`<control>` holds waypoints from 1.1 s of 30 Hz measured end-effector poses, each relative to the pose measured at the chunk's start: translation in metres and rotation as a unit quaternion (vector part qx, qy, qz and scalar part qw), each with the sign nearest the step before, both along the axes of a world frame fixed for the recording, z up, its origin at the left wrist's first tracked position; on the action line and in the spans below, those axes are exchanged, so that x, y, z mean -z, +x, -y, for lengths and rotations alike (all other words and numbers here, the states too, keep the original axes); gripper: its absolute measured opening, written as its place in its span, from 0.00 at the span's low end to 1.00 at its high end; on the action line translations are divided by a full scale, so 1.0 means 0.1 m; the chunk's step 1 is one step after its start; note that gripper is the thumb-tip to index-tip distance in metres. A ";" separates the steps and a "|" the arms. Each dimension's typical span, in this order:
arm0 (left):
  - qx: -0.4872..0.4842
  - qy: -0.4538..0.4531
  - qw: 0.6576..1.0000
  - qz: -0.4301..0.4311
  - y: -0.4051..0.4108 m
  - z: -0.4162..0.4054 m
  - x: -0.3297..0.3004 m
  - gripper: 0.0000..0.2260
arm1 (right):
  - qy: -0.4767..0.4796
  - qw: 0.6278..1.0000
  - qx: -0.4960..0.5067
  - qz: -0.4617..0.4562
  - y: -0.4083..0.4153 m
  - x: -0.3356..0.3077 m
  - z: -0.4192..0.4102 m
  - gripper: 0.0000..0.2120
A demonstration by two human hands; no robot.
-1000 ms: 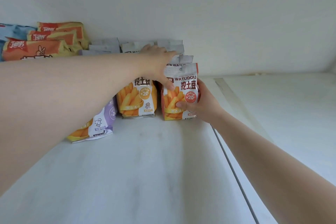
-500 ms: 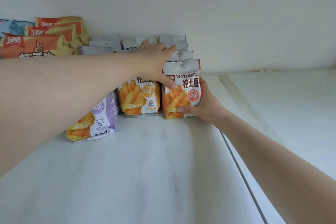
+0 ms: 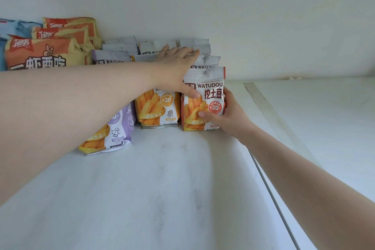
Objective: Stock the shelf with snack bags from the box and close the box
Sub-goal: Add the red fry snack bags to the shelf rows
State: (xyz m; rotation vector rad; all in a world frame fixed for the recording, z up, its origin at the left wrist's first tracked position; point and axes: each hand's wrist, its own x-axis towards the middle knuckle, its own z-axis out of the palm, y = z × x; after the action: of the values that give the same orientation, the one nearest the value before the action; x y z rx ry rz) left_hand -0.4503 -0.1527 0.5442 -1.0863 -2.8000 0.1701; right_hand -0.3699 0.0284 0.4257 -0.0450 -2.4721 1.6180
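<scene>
Snack bags stand in rows on the white shelf (image 3: 162, 199), toward its back at about 11 o'clock from the view's centre. Largest is the shelf, then the orange bags (image 3: 40, 55) stacked at 10 o'clock, with a blue bag (image 3: 12, 28) just behind them. Right of these, three rows of WATUDOU bags run back to the wall: a purple bag (image 3: 115, 130) leaning at the front left, a yellow bag (image 3: 158, 107) upright beside it, and a red bag (image 3: 205, 103) at 1 o'clock of the yellow one. The left hand (image 3: 174, 69) lies flat over the bag tops, fingers straight, thumb touching the red bag's face. The right hand (image 3: 225, 115) grips the red bag's right edge, thumb curled across its front
</scene>
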 end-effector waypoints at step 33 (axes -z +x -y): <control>0.016 -0.030 0.999 -0.037 0.09 0.04 0.04 0.48 | 0.016 0.998 -0.021 0.060 0.11 -0.15 -0.05 0.61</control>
State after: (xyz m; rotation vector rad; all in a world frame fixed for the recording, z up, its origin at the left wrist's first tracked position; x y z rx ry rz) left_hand -0.4412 -0.1567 0.5404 -1.1123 -2.7276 0.2858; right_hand -0.3589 0.0332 0.4409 -0.0885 -2.6034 1.6379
